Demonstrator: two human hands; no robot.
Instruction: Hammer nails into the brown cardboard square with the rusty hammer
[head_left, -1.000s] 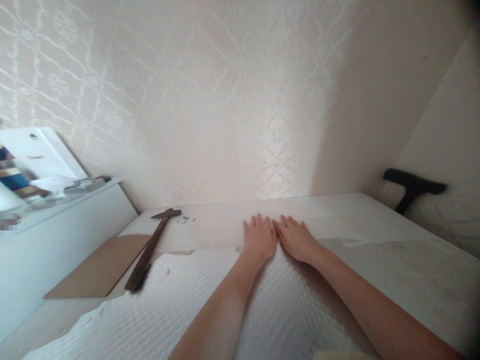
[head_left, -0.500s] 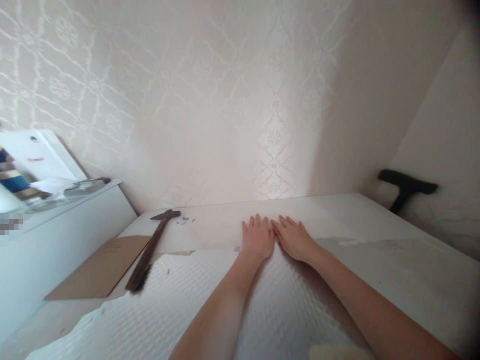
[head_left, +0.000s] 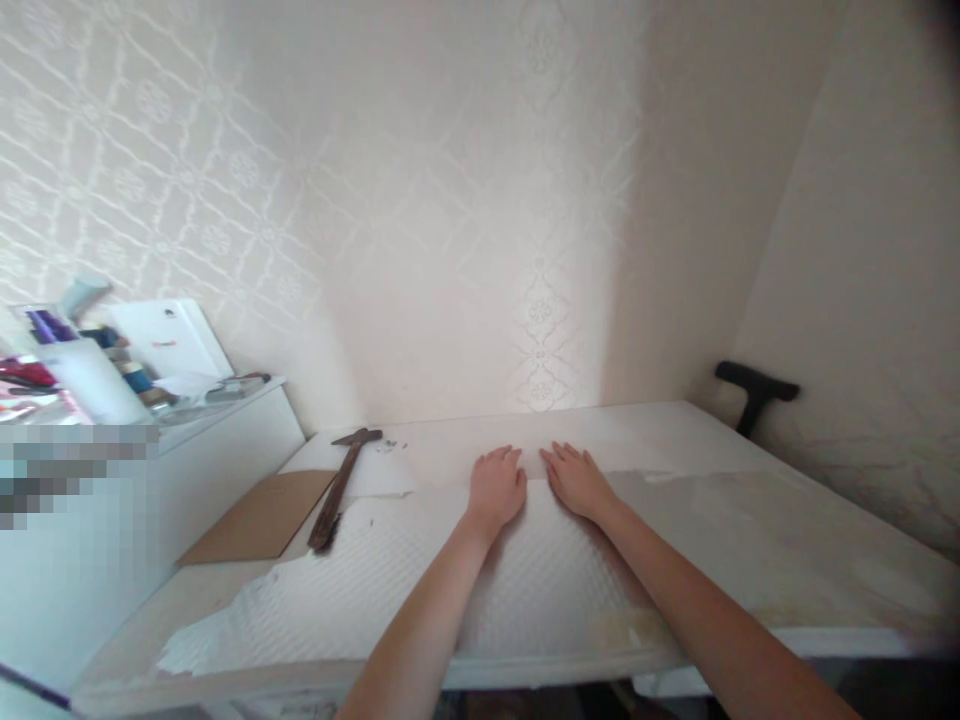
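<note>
My left hand (head_left: 496, 488) and my right hand (head_left: 574, 480) lie flat, fingers stretched out, side by side at the far edge of a white textured sheet (head_left: 375, 580) spread over a pale board (head_left: 750, 520). Both palms press on the sheet near the wall, a small gap between them. Neither hand holds anything. A hammer (head_left: 341, 488) with a dark wooden handle lies to the left of my left hand, its head toward the wall.
A brown cardboard piece (head_left: 262, 515) lies beside the hammer. A white cabinet (head_left: 225, 440) with cluttered items stands at the left. A black T-shaped part (head_left: 754, 388) sticks up at the back right corner. Patterned wallpaper (head_left: 450, 200) covers the wall behind.
The view has pulled back, so the board's near edge now shows. My hands have slid slightly apart and stay flat on the sheet.
</note>
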